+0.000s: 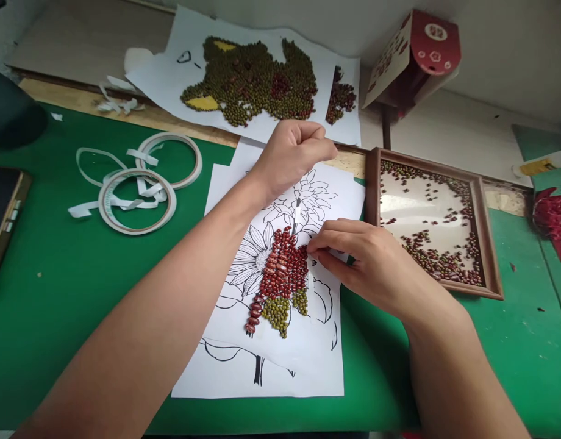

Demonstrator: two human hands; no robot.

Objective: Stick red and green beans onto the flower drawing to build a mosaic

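On the green table lies a white sheet with black-line flowers (246,256). Red beans (285,262) cover part of its middle, with green mung beans (277,314) below and a short row of larger speckled beans (253,314) at the lower left. My left hand (296,149) is curled into a fist above the sheet's upper part; whatever it may hold is hidden. My right hand (353,250) pinches thumb and forefinger together at the right edge of the red beans. Anything between those fingertips is too small to make out. A small white strip (297,211) shows between the hands.
At right, a brown wooden frame (493,244) holds loose beans. Two tape rolls (171,207) with curled strips lie left. Behind are a bean-covered animal picture (262,79), a red box (433,42) and a glue tube (543,163). A dark device (1,213) sits far left.
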